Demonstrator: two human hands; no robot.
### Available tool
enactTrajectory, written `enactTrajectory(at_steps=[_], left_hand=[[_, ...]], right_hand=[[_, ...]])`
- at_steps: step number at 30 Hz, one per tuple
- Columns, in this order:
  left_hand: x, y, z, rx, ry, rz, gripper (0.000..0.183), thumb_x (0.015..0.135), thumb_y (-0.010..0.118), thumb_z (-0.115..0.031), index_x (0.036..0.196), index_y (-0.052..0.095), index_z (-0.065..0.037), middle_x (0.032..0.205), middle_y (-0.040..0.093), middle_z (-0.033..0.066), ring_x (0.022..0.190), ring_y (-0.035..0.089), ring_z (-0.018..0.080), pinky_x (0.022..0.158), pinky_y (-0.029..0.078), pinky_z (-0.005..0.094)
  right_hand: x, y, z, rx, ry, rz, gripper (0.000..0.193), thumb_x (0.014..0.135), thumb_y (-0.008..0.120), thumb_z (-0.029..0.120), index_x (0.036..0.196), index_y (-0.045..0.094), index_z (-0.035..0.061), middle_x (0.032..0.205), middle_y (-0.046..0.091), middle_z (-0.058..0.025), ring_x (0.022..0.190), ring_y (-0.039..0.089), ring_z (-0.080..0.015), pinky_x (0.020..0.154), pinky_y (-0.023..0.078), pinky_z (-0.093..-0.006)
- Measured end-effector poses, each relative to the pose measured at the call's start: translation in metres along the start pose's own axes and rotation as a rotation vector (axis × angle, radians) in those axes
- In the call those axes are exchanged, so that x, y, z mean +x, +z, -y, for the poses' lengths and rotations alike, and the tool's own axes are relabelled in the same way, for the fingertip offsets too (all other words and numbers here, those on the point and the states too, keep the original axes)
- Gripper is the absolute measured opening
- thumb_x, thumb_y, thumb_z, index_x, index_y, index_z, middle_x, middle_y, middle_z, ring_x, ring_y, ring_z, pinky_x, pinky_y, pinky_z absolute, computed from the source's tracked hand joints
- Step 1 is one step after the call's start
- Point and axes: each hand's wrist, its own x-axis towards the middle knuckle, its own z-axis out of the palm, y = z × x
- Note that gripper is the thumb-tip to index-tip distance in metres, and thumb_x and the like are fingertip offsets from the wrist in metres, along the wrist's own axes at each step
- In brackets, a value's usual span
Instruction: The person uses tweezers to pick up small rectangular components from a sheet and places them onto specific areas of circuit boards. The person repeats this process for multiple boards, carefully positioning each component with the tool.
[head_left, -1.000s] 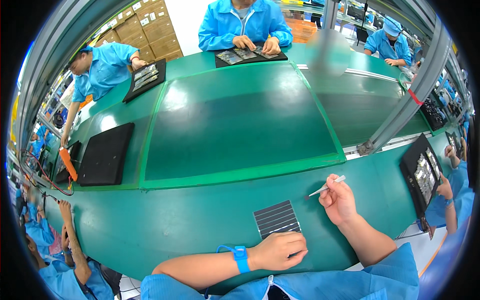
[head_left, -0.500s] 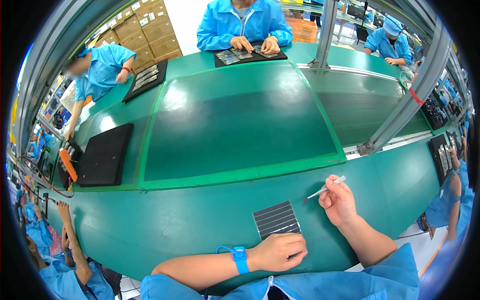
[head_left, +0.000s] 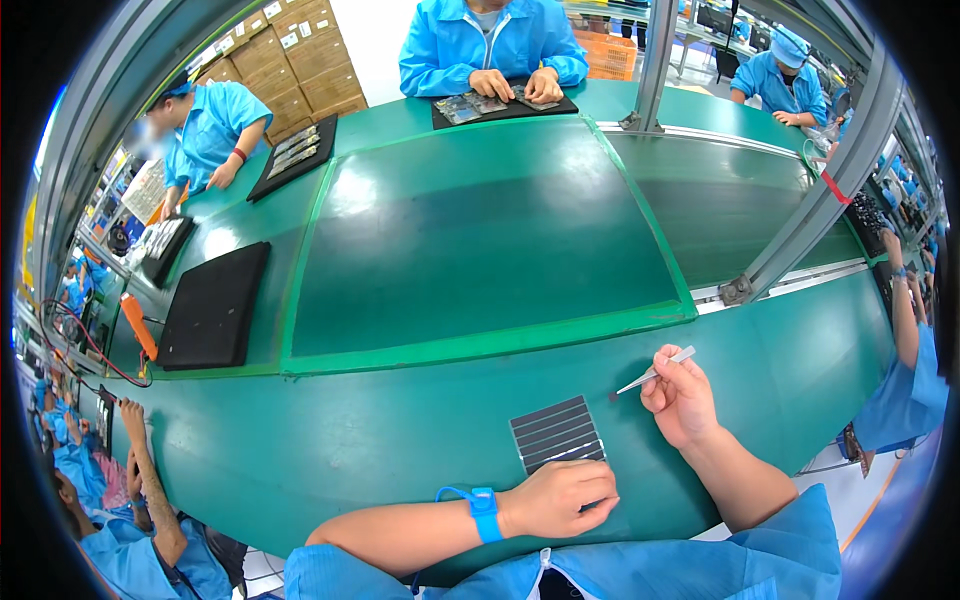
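On the green bench in front of me lies a dark rectangular sheet (head_left: 555,431) with thin pale lines dividing it into strips. My left hand (head_left: 562,498) lies over its near edge with curled fingers, a blue wrist strap (head_left: 484,514) round the wrist. The back of the hand hides the fingertips, so whatever is between them cannot be made out. Tweezers (head_left: 652,371), pale and pointed, are gripped in my right hand (head_left: 683,405), raised to the right of the sheet. Their tip points left, close to a tiny dark red speck (head_left: 613,396) on the bench.
Beyond the bench (head_left: 400,430) runs a green panel (head_left: 480,240) with a bright green border. A black foam pad (head_left: 215,308) and an orange-handled tool (head_left: 138,327) are at left. A metal post (head_left: 815,190) rises at right. Co-workers in blue sit around.
My hands, the sheet and the tweezers keep nearly the same places, with a slight shift of the view. At far left, a co-worker has drawn an arm back; at far right, another's arm has reached further forward.
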Motion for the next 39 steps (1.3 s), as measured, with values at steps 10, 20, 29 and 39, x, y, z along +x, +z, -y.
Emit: enactTrajectory(at_steps=[10,20,29,39], left_hand=[[-0.0006,0.0005,0.0008,0.022,0.002,0.007,0.006,0.077,0.063,-0.004,0.08,0.058,-0.003,0.081,0.06,0.0067,0.07,0.06,0.0228,0.06,0.051,0.0318],[-0.0006,0.0011,0.0009,0.017,0.012,-0.007,0.006,0.077,0.063,-0.004,0.081,0.058,-0.003,0.081,0.059,0.0067,0.07,0.06,0.0227,0.06,0.051,0.032],[-0.0015,0.0011,0.0006,0.03,0.007,-0.002,0.007,0.077,0.063,-0.004,0.082,0.058,-0.004,0.081,0.059,0.0063,0.069,0.06,0.0226,0.06,0.051,0.0321],[-0.0005,0.0006,0.0008,0.018,0.008,-0.003,0.007,0.077,0.063,-0.004,0.082,0.059,-0.003,0.081,0.06,0.0062,0.07,0.061,0.0224,0.06,0.051,0.0316]], right_hand=[[-0.0003,0.0011,-0.0002,-0.051,-0.001,-0.01,0.008,0.091,0.056,0.016,0.089,0.05,0.0114,0.064,0.059,-0.0058,0.044,0.047,-0.0102,0.045,0.034,-0.0235],[0.0,0.0013,-0.0003,-0.049,0.01,0.011,0.008,0.091,0.057,0.015,0.089,0.05,0.0112,0.064,0.06,-0.0071,0.044,0.048,-0.0102,0.044,0.034,-0.023],[-0.0001,0.0008,-0.0006,-0.026,0.006,0.024,0.01,0.09,0.059,0.014,0.089,0.05,0.0105,0.065,0.062,-0.0091,0.044,0.052,-0.0106,0.044,0.036,-0.023],[-0.002,0.0053,0.0012,-0.073,0.011,0.0,0.01,0.09,0.058,0.016,0.087,0.05,0.0112,0.064,0.059,-0.0061,0.044,0.047,-0.0096,0.044,0.032,-0.023]])
